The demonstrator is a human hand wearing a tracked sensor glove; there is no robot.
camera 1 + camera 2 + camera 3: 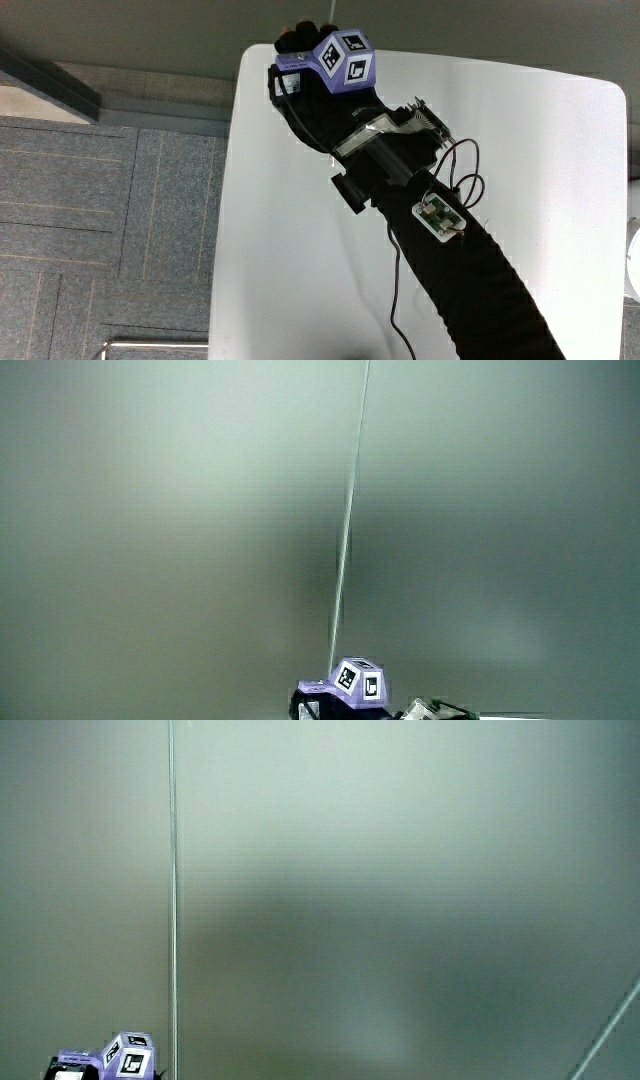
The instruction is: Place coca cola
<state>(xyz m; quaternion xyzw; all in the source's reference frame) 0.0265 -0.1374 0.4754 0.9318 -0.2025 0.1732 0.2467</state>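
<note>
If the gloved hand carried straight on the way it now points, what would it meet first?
Probably nothing on the white table: the black-gloved hand already reaches its edge farthest from the person. No coca cola shows. Side views show mostly pale wall.

Bare white table (540,180) around forearm (480,270).

I count one table (300,250), white, under my hand and forearm. There is one gloved hand (305,75), mine, at the table's edge farthest from me. On its back sits one patterned cube (345,62), which also shows in both side views (360,682) (130,1055); those views otherwise give only a pale wall. On my forearm I count one small circuit board (438,217) and one dark box-like unit (385,165) strapped between the board and my hand. From the board run thin wires; I cannot tell exactly how many. I count no can anywhere near my hand.
</note>
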